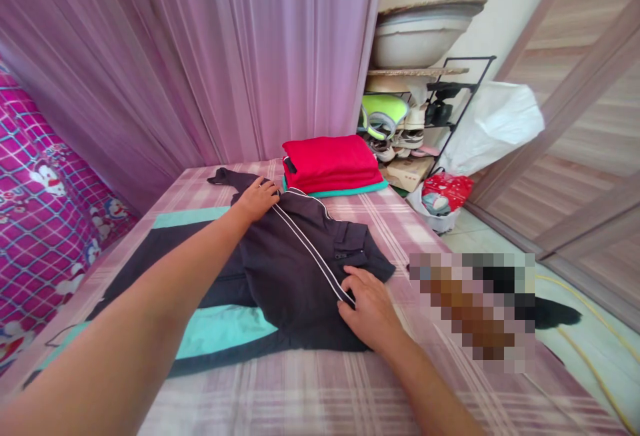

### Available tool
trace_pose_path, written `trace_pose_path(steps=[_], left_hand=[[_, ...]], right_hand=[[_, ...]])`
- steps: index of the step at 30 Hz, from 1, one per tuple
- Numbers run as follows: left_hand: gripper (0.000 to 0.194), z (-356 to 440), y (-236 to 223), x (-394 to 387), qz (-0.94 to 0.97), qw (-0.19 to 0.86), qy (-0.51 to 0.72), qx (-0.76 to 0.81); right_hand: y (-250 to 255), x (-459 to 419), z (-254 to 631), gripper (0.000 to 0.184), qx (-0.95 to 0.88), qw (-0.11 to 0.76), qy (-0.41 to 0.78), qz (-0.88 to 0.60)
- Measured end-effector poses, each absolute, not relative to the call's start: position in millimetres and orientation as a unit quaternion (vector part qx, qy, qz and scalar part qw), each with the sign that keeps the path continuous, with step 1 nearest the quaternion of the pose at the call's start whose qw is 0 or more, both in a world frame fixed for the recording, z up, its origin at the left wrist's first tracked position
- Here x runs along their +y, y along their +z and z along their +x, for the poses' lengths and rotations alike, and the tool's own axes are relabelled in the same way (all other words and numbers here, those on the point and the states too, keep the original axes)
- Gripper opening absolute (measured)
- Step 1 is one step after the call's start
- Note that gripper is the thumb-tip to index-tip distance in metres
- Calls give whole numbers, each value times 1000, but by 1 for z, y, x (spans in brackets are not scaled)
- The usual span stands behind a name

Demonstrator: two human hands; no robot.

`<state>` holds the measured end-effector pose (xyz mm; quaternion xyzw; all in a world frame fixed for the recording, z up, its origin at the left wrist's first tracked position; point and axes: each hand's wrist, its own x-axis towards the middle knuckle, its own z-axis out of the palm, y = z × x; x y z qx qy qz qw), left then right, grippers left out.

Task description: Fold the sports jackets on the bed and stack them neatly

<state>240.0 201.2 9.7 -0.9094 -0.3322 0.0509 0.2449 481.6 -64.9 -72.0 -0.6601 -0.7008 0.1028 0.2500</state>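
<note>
A dark jacket (300, 289) with white double piping lies on the bed, one sleeve stretching toward the far left. My left hand (259, 197) rests flat on its upper part, beside the piping, fingers extended. At the near right, my right hand (369, 303) touches the other end of the piping, thumb and fingers apart on the cloth. A short zip and a flap show just above that hand. Turquoise-and-dark clothing (225, 329) spreads out to the left, partly under the jacket and behind my left forearm; whether it is a separate garment I cannot tell.
Folded red clothes (330, 163) are stacked on turquoise cloth at the bed's far edge. Beyond stand a shoe rack (453, 126), a large basin (423, 36) and bags (493, 126). Purple curtains (250, 56) hang behind the plaid bed (280, 396). A blurred patch hides something at right.
</note>
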Motion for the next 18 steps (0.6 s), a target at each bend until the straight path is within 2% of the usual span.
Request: trace_pose_path(steps=[6, 9, 14, 18], left_hand=[[24, 174, 50, 180, -907, 279, 73, -307], [26, 130, 62, 147, -903, 301, 59, -302], [29, 74, 60, 73, -884, 319, 22, -342], [25, 43, 42, 16, -848, 319, -3, -424]], right_hand=[[-79, -57, 495, 11, -721, 269, 158, -618], [-78, -54, 503, 18, -741, 259, 182, -592], [-80, -51, 510, 28, -769, 246, 186, -560], [-87, -48, 510, 31, -767, 248, 163, -569]])
